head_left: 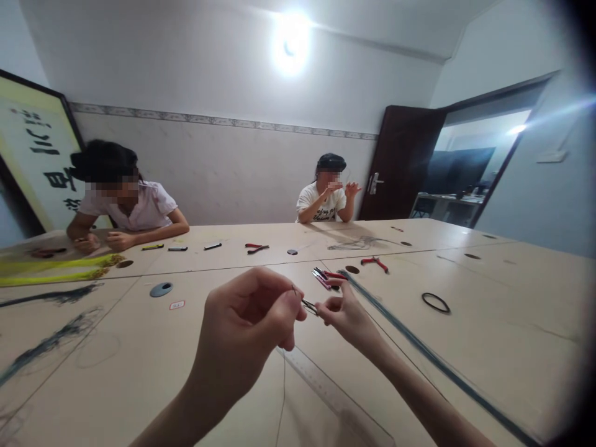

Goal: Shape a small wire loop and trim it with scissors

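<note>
Head view's got your left hand pinching a thin strand that dangles toward the table, while your right hand is clamped on a skinny dark bit between both hands, too small to make out. Clear ruler lies below them, btw.

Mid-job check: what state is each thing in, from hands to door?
Left hand: fingertips pinched at the thin dark piece
Right hand: fingertips pinched at its other end
Thin dark piece: held up between both hands
Thread: hanging below left hand
Clear ruler: lying flat
Rightmost red pliers: handles spread
Dark ring: closed loop, lying flat
Door: open
Light: on
</note>
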Demonstrator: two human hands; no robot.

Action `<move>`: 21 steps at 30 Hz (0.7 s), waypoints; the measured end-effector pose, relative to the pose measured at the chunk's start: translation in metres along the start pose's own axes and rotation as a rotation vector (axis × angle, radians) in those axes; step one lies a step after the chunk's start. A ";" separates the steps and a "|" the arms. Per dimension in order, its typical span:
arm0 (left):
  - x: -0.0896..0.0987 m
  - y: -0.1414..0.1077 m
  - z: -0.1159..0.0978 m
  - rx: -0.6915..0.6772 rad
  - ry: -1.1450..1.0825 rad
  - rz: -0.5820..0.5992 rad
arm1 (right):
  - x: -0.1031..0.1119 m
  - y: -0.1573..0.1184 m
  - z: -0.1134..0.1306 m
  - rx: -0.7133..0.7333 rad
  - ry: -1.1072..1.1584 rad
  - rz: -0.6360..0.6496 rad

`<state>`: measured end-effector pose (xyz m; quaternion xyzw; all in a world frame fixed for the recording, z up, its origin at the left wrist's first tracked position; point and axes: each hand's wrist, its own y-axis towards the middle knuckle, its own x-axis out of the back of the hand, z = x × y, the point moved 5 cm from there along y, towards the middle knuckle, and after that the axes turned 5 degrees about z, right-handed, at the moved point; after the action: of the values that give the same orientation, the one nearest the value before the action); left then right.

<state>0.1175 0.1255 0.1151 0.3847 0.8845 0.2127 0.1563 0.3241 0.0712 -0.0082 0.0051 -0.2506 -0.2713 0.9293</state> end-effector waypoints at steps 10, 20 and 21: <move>0.008 0.004 0.000 0.031 -0.061 -0.073 | -0.059 0.028 0.073 0.163 0.924 0.375; 0.012 0.015 0.016 0.106 -0.074 -0.218 | -0.007 0.022 0.095 0.463 0.650 0.055; 0.013 0.016 0.019 0.113 -0.078 -0.217 | -0.002 0.016 0.098 0.518 0.541 0.034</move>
<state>0.1275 0.1497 0.1055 0.3030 0.9247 0.1291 0.1908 0.2847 0.0986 0.0785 0.3072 -0.0563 -0.1723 0.9342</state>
